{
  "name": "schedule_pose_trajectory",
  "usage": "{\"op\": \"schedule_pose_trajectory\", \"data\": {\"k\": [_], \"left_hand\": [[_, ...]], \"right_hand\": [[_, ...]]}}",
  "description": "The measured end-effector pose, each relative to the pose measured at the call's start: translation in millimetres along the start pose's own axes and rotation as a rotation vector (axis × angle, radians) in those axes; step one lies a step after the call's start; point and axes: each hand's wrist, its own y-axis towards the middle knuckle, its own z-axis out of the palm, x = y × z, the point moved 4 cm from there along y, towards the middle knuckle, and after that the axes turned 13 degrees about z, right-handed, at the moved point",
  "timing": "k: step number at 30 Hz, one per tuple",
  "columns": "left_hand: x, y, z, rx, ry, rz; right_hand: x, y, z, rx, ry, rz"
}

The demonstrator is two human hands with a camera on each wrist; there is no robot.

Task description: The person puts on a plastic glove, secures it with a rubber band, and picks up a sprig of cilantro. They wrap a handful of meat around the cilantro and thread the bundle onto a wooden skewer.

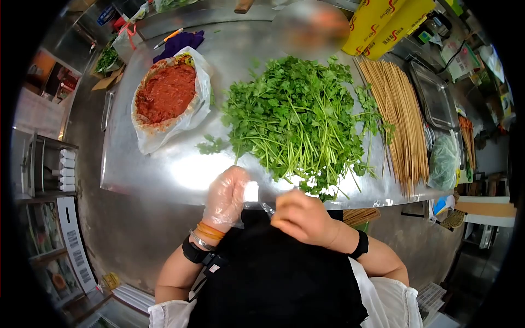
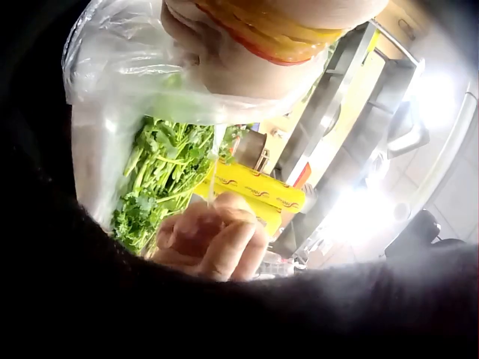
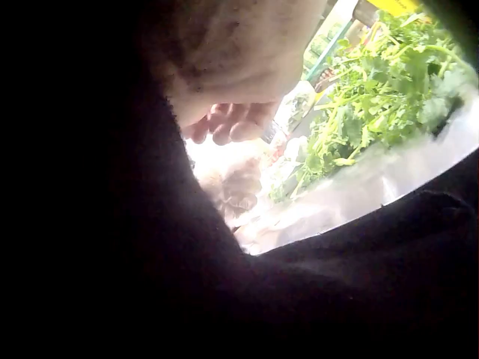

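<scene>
In the head view my left hand (image 1: 225, 195) wears a clear plastic glove and is raised at the near table edge. Its fingers bend inward, and what lies inside them is hidden. Orange bands (image 1: 211, 230) circle that wrist. My bare right hand (image 1: 303, 217) is close beside it, fingers curled, pinching a bit of clear plastic film (image 1: 267, 208) between the hands. The left wrist view shows a thin plastic strip (image 2: 214, 173) running down to the right hand's fingertips. A large heap of cilantro (image 1: 301, 117) lies on the table just beyond both hands.
A bag-lined container of red paste (image 1: 167, 93) stands at the left of the metal table (image 1: 131, 172). Many bamboo skewers (image 1: 399, 120) lie at the right, near a clear tray (image 1: 435, 98). Yellow rolls (image 1: 383, 27) are at the back. A purple cloth (image 1: 183, 45) and pen lie behind the paste.
</scene>
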Motion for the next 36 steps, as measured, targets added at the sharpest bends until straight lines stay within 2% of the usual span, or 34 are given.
{"op": "schedule_pose_trajectory", "data": {"k": [2,3,4,6,9,10,12,13,16,17,19,21,24,26,28,29,31,32,34,36], "left_hand": [[-11,1,1,0.043,0.074,0.108],[-16,3,2,0.059,0.124,0.185],[-22,4,4,0.074,0.175,0.264],[-33,6,6,0.137,0.173,0.292],[-35,7,11,0.163,0.168,0.348],[-34,7,12,0.16,0.166,0.371],[-24,5,5,0.116,0.264,0.269],[-20,3,-1,0.092,0.312,0.221],[-13,2,-10,0.169,0.043,-0.111],[-20,7,-9,0.162,-0.014,0.146],[-32,17,2,0.2,-0.076,0.261],[-40,20,13,0.288,-0.188,0.227],[-37,24,20,0.443,-0.117,0.153],[-42,26,21,0.282,-0.075,-0.003],[-53,30,24,0.255,-0.035,-0.053],[-58,32,28,0.264,0.018,0.07],[-60,33,38,0.262,0.117,0.314],[-52,32,37,0.191,0.1,0.294],[-36,33,34,0.043,0.06,0.262],[-35,44,32,-0.06,-0.07,0.22]], "right_hand": [[-9,2,-9,0.045,0.171,0.31],[-21,5,-6,-0.021,0.22,0.375],[-31,-5,-5,0.048,0.411,0.794],[-30,-1,1,-0.021,0.59,0.783],[-27,1,5,0.098,0.43,0.69],[-27,1,2,0.038,0.377,0.663],[-28,-1,-6,-0.083,0.267,0.601],[-31,-4,-11,-0.175,0.311,0.61],[-48,-14,-23,-0.212,0.603,0.824],[-50,-15,-25,-0.198,0.559,0.793],[-54,-14,-19,-0.15,0.481,0.729],[-47,-7,-10,-0.117,0.387,0.615],[-42,-4,-10,-0.162,0.215,0.503],[-26,-10,-16,-0.095,0.482,0.624],[-24,-15,-7,-0.106,0.504,0.564],[-29,-19,-4,-0.076,0.643,0.623],[-30,-24,-10,-0.187,0.669,0.583],[-30,-30,-16,-0.241,0.682,0.561],[-25,-44,-29,-0.277,0.574,0.564],[-41,-59,-23,-0.405,0.27,0.279]]}}
